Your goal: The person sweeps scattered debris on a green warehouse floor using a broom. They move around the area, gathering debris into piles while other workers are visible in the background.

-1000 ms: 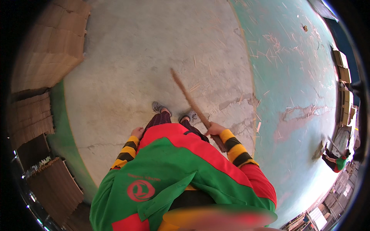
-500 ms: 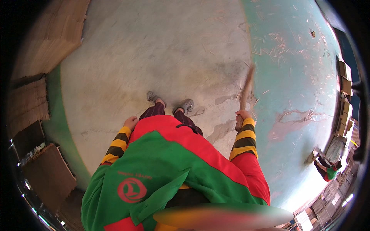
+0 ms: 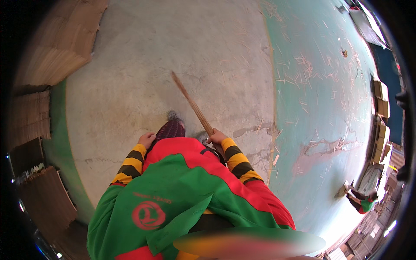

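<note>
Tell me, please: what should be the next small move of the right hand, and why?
Probably swing the long brown tool rightward: the right hand grips its near end, and its far end points forward-left over mostly bare grey concrete, while most thin pale strips lie on the green floor to the right.

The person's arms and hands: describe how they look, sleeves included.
Striped sleeves in yellow and black run down to both wrists. Over them, the shorter sleeves of a green and red outer garment end near the elbows: mostly green with a red edge on the left, red showing on the right. Each grip is an ungloved hand: left hand, right hand.
</note>
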`<action>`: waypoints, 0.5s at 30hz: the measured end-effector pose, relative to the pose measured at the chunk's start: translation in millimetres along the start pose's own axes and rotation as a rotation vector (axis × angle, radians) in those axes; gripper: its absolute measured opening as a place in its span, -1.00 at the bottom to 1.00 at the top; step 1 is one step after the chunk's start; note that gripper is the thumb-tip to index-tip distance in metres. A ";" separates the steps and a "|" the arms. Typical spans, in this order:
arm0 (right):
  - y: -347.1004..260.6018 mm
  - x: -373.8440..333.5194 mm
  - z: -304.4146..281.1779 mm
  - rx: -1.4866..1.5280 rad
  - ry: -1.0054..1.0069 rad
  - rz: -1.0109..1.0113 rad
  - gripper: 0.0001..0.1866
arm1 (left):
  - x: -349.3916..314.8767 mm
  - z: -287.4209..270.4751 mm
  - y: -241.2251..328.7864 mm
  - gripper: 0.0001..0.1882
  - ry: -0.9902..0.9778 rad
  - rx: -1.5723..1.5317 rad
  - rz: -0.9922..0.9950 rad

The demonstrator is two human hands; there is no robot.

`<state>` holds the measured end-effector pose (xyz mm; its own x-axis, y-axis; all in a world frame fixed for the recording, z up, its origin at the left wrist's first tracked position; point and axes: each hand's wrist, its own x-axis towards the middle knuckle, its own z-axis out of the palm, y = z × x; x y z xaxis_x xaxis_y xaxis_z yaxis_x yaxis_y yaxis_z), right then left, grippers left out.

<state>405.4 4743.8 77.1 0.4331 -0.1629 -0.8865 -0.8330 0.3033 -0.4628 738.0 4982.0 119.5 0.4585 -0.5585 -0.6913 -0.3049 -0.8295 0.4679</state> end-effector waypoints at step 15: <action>-53.7 -21.3 -280.0 0.711 0.599 0.283 -0.54 | 144.2 -90.0 -9.1 -0.57 -0.151 0.262 -0.155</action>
<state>344.5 4468.1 122.1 -0.1624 -0.3877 -0.9074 -0.3916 0.8694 -0.3014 882.1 4909.4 65.1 0.3929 -0.4037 -0.8262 -0.4544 -0.8664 0.2073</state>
